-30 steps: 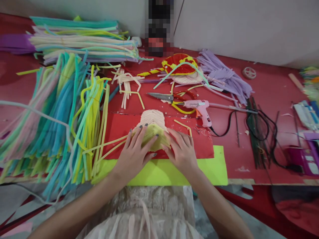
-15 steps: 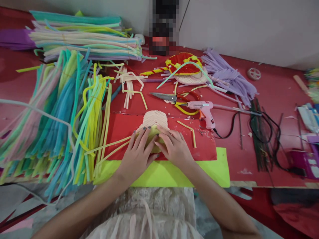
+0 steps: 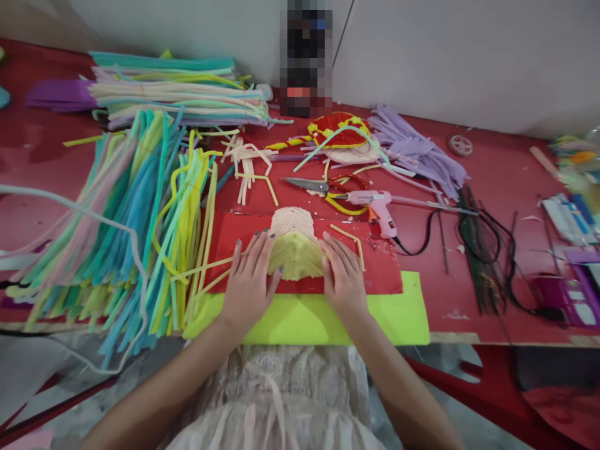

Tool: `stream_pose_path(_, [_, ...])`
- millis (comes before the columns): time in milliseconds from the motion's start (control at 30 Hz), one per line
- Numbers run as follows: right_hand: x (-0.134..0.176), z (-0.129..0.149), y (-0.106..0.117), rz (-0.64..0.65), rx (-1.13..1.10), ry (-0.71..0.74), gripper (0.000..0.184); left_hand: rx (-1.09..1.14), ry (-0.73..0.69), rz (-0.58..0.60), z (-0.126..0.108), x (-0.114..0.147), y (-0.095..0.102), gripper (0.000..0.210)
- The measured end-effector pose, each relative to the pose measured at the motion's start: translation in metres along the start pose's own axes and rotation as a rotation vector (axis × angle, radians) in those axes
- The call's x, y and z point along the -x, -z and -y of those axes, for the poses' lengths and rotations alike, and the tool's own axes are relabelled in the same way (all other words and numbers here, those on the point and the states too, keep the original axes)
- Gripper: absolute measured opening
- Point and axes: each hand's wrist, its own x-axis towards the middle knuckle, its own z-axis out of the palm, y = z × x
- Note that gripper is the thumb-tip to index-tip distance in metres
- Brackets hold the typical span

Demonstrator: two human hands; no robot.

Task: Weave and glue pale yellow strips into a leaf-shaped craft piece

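A piece made of bent pipe cleaners, cream at the top and pale yellow below, lies on a red sheet. My left hand rests flat at its left edge, fingers stretched out. Along the right edge lies my right hand, also with its fingers extended. Two loose yellow pipe cleaners run out to the left from beneath my left hand. A bent yellow pipe cleaner lies just beyond my right hand.
Bundles of coloured pipe cleaners cover the left side. Beyond the red sheet lie scissors and a pink glue gun with a black cord. A lime-green sheet sits under the red one. Purple pipe cleaners are at the back.
My hands have moved apart from the middle of the piece to its two sides, uncovering its yellow part. The whole view has shifted slightly.
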Motion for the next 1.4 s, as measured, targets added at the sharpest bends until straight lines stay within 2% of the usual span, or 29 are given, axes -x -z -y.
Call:
stream_pose_path(100, [0.013,0.000,-0.001,0.041,0.039,0.034,0.051,-0.022,0.066,-0.052,0.004,0.008,-0.001,0.062])
stream_pose_path(267, [0.023,0.004,-0.004,0.135,0.102,0.085,0.056,-0.051,0.050,-0.026,0.005,0.020,-0.004,0.062])
stream_pose_path(533, [0.024,0.007,-0.006,0.116,0.072,0.072,0.050,-0.066,0.049,-0.020,0.005,0.021,-0.007,0.053])
stream_pose_path(633, [0.026,0.008,-0.007,0.112,0.065,0.075,0.049,-0.053,0.044,-0.059,0.005,0.022,-0.009,0.053])
stream_pose_path(733, [0.026,0.007,-0.007,0.054,0.007,0.038,0.050,-0.052,0.042,-0.111,0.004,0.023,-0.008,0.052])
stream_pose_path(867, [0.023,-0.001,-0.009,-0.139,-0.120,-0.068,0.049,-0.081,0.077,-0.181,0.006,0.022,-0.008,0.054])
stream_pose_path(967, [0.024,-0.005,-0.010,-0.197,-0.142,-0.065,0.048,-0.098,0.097,-0.209,0.009,0.021,-0.011,0.058])
stream_pose_path(1167, [0.029,0.002,-0.012,-0.057,0.028,0.108,0.050,-0.118,0.043,-0.164,0.010,0.025,-0.011,0.059])
stream_pose_path(1400, [0.029,0.003,-0.014,-0.018,0.061,0.144,0.045,-0.113,-0.107,-0.055,0.003,0.026,0.000,0.049])
